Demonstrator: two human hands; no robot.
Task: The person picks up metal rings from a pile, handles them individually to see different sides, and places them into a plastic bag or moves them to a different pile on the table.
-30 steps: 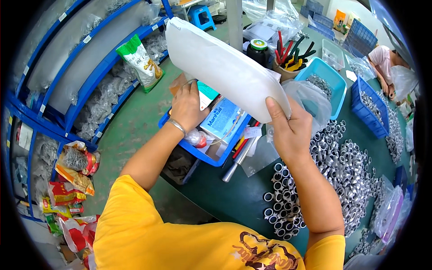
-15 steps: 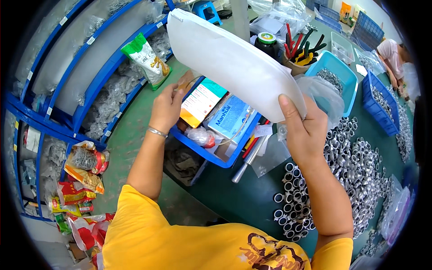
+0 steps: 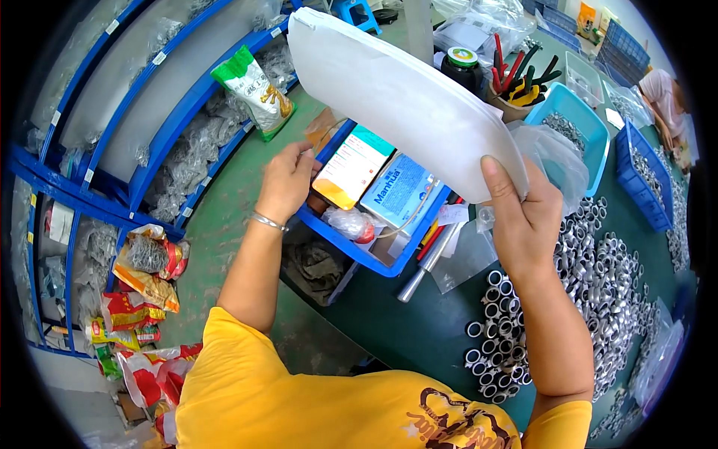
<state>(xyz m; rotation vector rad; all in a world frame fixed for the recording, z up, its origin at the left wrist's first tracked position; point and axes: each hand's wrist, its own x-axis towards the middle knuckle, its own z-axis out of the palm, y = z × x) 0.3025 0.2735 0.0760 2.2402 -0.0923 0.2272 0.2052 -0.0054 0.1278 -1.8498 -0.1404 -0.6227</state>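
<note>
My right hand (image 3: pixel 520 217) pinches the near right corner of a thick stack of white sheets (image 3: pixel 404 90), thumb on top. The stack is raised and tilted over a blue plastic bin (image 3: pixel 359 258) on the table's edge. At the bin's left rim is my left hand (image 3: pixel 288 182), its fingers curled in; whatever they may hold cannot be made out. Inside the bin lie a white, green and orange box (image 3: pixel 353 166), a light-blue packet (image 3: pixel 396 191) and a clear plastic bundle with a red part (image 3: pixel 350 223). The stack hides the bin's far side.
Metal rings (image 3: pixel 591 299) lie heaped on the green table at right. Behind them stand a turquoise tray (image 3: pixel 598 142), a blue basket (image 3: pixel 649 187) and a pot of pliers (image 3: pixel 508 108). Blue shelving (image 3: pixel 149 179) fills the left. A co-worker (image 3: pixel 662 105) sits far right.
The whole view has shifted slightly, so most things sit further right. My left hand has drawn closer to the bin's left rim. The sheets stay raised in my right hand.
</note>
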